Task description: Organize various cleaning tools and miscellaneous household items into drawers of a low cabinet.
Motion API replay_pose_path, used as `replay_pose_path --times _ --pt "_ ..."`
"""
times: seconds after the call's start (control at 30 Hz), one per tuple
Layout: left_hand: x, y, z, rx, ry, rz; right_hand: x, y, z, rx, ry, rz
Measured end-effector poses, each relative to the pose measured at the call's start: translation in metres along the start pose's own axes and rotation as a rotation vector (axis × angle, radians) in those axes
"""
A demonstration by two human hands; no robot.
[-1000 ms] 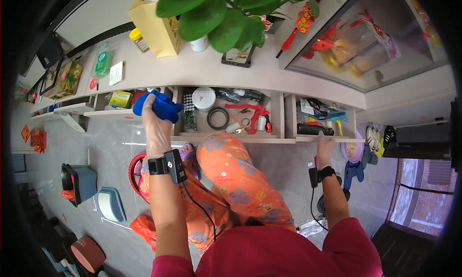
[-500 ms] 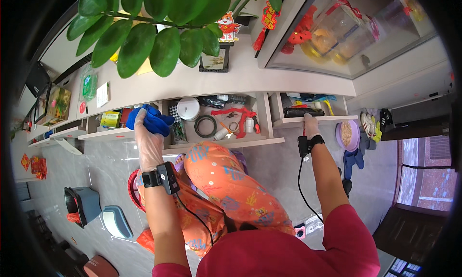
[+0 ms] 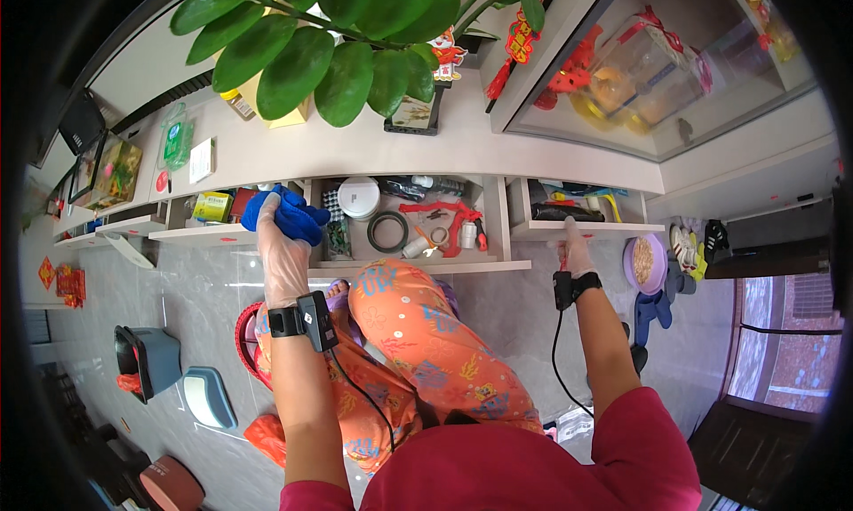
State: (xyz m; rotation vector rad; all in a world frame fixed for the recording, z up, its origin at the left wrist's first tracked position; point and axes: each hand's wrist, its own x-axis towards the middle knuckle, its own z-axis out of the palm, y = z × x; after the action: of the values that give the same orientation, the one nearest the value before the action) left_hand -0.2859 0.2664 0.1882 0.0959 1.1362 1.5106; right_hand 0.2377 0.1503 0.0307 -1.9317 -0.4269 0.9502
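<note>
My left hand [image 3: 283, 244], in a clear glove, grips a blue cloth [image 3: 283, 211] at the left front corner of the open middle drawer [image 3: 418, 264]. That drawer holds a white round lid [image 3: 359, 196], a black ring [image 3: 387, 231], a red tool [image 3: 453, 219] and small parts. My right hand [image 3: 573, 249], also gloved, rests on the front edge of the open right drawer [image 3: 586, 230], which holds dark and coloured items. Each wrist wears a black strap with a cable.
A further open drawer [image 3: 200, 234] with a yellow-green box sits left. A large green plant [image 3: 329, 44] stands on the counter, a glass cabinet [image 3: 657, 58] to the right. My orange patterned trousers [image 3: 418, 342] fill the middle. Bins, slippers and a purple bowl [image 3: 643, 264] lie on the floor.
My left hand with the blue cloth has shifted right, from the left drawer toward the middle drawer's corner. My right hand rose from the floor side to the right drawer's front edge.
</note>
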Motion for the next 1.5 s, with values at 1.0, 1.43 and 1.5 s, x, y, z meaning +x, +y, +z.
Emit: replay_pose_path --times 1.0,1.43,1.5 --pt "-0.01 0.015 0.004 -0.38 -0.015 0.114 -0.157 0.003 0.098 -1.024 -0.402 -0.975" --pt "0.014 0.026 -0.025 -0.5 0.215 0.207 -0.125 -0.047 0.138 -1.168 -0.373 -0.798" --pt "0.01 0.029 -0.018 -0.469 0.129 0.173 -0.123 -0.049 0.127 -1.259 -0.343 -0.748"
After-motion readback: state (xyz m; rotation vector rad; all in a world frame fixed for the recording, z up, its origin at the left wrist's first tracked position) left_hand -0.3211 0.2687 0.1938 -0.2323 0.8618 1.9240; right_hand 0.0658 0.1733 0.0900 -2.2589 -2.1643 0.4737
